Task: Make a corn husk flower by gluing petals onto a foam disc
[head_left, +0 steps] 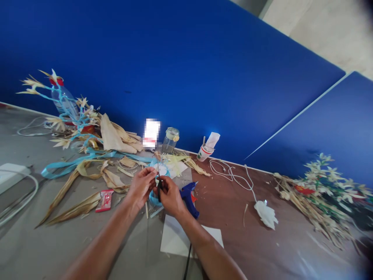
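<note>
Near the middle of the table my right hand [170,196] is closed around scissors [159,186] with dark handles, their thin blades pointing up and away. Just left of them, my left hand [142,182] pinches thumb and fingers together beside the blades. Whatever lies in that pinch is too small to make out. Behind the fingers is a pale blue roll of ribbon or tape [163,170], partly covered by my hands. A blue glue gun [190,199] lies right of my right wrist, and white paper [171,238] is partly under my right forearm.
Dried corn husks [112,177] and a red packet [104,200] lie to the left. Blue-stemmed husk flowers [78,120] stand by a plastic bottle [64,102]. Along the blue partition [186,70] are a jar [170,140] and paper cup [204,152]. White flowers [326,175] lie right.
</note>
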`<state>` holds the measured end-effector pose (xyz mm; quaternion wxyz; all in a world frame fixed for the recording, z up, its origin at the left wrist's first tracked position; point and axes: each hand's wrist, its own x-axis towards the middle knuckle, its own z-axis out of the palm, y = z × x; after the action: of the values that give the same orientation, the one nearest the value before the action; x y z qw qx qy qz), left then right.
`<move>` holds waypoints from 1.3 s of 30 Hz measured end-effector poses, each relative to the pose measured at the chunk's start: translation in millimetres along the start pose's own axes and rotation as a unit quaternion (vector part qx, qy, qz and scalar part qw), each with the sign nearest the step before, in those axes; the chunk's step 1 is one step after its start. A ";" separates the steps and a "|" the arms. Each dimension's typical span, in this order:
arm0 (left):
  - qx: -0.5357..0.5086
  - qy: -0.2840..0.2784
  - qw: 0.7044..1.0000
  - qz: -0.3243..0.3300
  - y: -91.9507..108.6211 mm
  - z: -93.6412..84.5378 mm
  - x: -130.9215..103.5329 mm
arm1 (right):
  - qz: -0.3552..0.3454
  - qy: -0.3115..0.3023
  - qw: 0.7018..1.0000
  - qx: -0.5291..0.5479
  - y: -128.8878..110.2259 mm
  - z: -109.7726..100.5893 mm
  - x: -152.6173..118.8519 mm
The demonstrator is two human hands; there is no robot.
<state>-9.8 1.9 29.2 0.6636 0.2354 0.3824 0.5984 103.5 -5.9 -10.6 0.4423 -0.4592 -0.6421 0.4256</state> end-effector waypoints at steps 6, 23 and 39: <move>0.001 0.008 1.000 -0.003 -0.4 0.3 -0.2 | -0.003 -0.001 1.000 0.017 -1.8 1.2 -0.5; 0.000 0.022 1.000 -0.007 1.6 3.6 -1.4 | -0.008 -0.008 1.000 0.025 -2.1 2.8 -0.6; 0.021 0.014 0.998 0.061 -3.8 -1.6 3.8 | 0.013 -0.029 0.969 -0.244 -18.6 -39.1 4.9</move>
<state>-8.7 4.7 24.4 0.6152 0.2640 0.3890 0.6328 136.1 0.2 17.5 0.2925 -0.5487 -0.7331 0.2755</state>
